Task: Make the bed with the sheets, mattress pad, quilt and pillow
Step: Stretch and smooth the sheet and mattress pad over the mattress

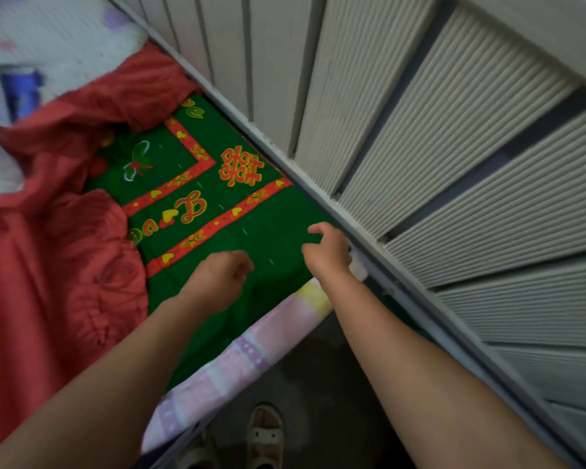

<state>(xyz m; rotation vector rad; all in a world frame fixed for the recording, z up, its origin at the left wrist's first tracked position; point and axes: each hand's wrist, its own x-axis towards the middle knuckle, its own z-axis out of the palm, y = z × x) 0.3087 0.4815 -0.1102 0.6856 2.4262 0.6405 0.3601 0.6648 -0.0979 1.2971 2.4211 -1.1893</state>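
A green sheet with red bands and yellow hearts lies flat on the bed's near corner. My left hand hovers just over it with fingers curled in, and no cloth shows between them. My right hand is at the sheet's edge by the wall, thumb out, its fingertips hidden on the far side. A red quilt is bunched up on the left. A white flowered pad covers the far part of the bed. A pink striped mattress edge runs below the green sheet.
Ribbed grey-white wall panels run diagonally right against the bed. A blue object lies on the white pad. My sandalled feet stand on a dark floor in the narrow strip between bed and wall.
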